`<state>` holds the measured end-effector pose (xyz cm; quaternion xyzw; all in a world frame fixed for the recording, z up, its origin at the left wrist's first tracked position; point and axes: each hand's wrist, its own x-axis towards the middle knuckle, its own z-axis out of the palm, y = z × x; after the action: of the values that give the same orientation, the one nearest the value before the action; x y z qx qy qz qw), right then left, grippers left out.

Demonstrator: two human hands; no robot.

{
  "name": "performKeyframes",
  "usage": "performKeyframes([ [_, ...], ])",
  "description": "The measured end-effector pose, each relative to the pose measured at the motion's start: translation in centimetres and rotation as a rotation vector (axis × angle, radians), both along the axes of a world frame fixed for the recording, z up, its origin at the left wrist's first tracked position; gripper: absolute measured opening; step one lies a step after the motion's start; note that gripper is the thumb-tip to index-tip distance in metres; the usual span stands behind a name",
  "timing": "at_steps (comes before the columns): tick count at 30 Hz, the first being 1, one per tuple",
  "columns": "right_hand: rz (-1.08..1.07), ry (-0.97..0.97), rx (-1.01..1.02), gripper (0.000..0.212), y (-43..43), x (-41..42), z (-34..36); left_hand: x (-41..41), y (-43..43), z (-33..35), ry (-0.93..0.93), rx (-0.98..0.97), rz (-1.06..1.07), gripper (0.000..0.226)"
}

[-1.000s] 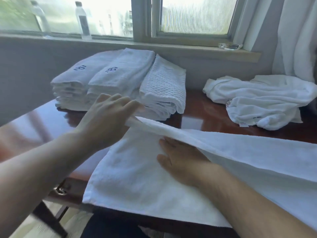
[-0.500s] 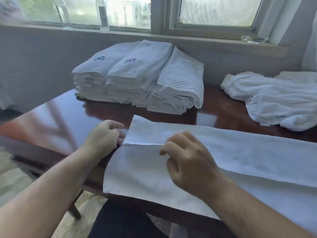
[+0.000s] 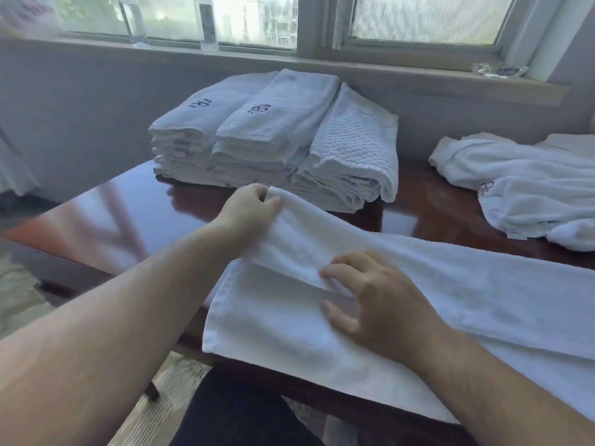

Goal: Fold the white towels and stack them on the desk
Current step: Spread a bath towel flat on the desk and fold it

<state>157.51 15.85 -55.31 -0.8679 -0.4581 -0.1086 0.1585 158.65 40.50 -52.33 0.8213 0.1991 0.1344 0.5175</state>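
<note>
Towel in work (image 3: 450, 284): white, lies lengthwise across near edge of the tabletop (image 3: 128, 214), running off frame to the right. Near-left corner overhangs the tabletop edge. Far long edge is doubled over toward the person, forming a flap approx. along the towel's centre line.

L hand (image 3: 248, 210): fingers curled, pinching the far-left corner of the flap; corner is lifted clear of the tabletop. Forearm enters from lower left.

R hand (image 3: 380, 304): rests palm-down on the towel near its left end, fingers bent, fingertips (image 3: 328, 273) at the flap's free edge, thumb on the lower layer. Whether the edge is pinched or only pressed: cannot tell.

Folded stacks (image 3: 273, 140): three stacks side by side at the back of the tabletop, against the wall under the window sill (image 3: 386, 64). Left and centre stacks have a dark embroidered mark on the top towel; right stack is topped w/ a waffle-texture towel. Stacks sit just beyond the L hand, not touching it.

Unfolded pile (image 3: 521, 191): loose white towels at far right of the tabletop, well apart from the stacks, partly cut by the frame edge.

Misc.: two clear bottles (image 3: 206, 24) stand on the sill at left; a small clear item, type unclear, on the sill at right. Tabletop is dark red-brown, glossy.
</note>
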Motion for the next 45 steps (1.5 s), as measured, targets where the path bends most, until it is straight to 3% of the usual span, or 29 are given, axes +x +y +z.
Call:
performKeyframes([
  [8, -0.124, -0.146, 0.099, 0.01, 0.4, 0.4, -0.2, 2.3, 0.5, -0.3, 0.027, 0.198, 0.137, 0.028],
  [15, -0.389, -0.177, -0.152, 0.008, 0.6, 1.3, 0.6, 3.3, 1.0, -1.4, 0.086, 0.134, 0.222, 0.036],
  [19, -0.254, -0.148, -0.115, 0.019, 0.0, 1.4, -0.1, 3.1, 0.9, -2.2, 0.013, 0.124, 0.236, 0.028],
  [22, -0.184, -0.066, -0.176, 0.026, -0.4, 1.5, 0.0, 2.2, 1.0, -2.6, -0.014, 0.064, 0.094, 0.059],
  [28, -0.583, 0.156, -0.26, 0.058, -0.9, 2.6, 0.5, 1.8, 0.8, -2.9, 0.08, 0.295, 0.01, 0.056],
  [30, -0.515, 0.179, -0.296, 0.06, -1.3, 2.9, 0.3, 1.9, 0.6, -3.2, 0.07, 0.408, -0.01, 0.061],
  [33, -0.362, 0.22, -0.335, 0.064, -1.4, 2.5, 0.1, 1.7, 0.3, -3.1, 0.037, 0.41, -0.083, 0.081],
  [37, -0.329, 0.263, -0.414, 0.067, -1.3, 2.5, -0.3, 1.8, 0.6, -3.3, 0.058, 0.544, 0.0, 0.045],
  [39, -0.294, 0.25, -0.424, 0.064, -1.1, 2.4, -0.1, 2.0, 1.1, -3.1, 0.041, 0.563, 0.035, 0.04],
  [43, -0.272, 0.003, -0.343, 0.05, -0.3, 2.0, 1.1, 2.3, 2.8, -2.3, -0.038, 0.278, 0.071, 0.043],
  [45, -0.276, 0.005, -0.288, 0.049, 0.3, 1.9, 1.5, 2.5, 3.5, -1.9, -0.085, 0.146, 0.016, 0.05],
])
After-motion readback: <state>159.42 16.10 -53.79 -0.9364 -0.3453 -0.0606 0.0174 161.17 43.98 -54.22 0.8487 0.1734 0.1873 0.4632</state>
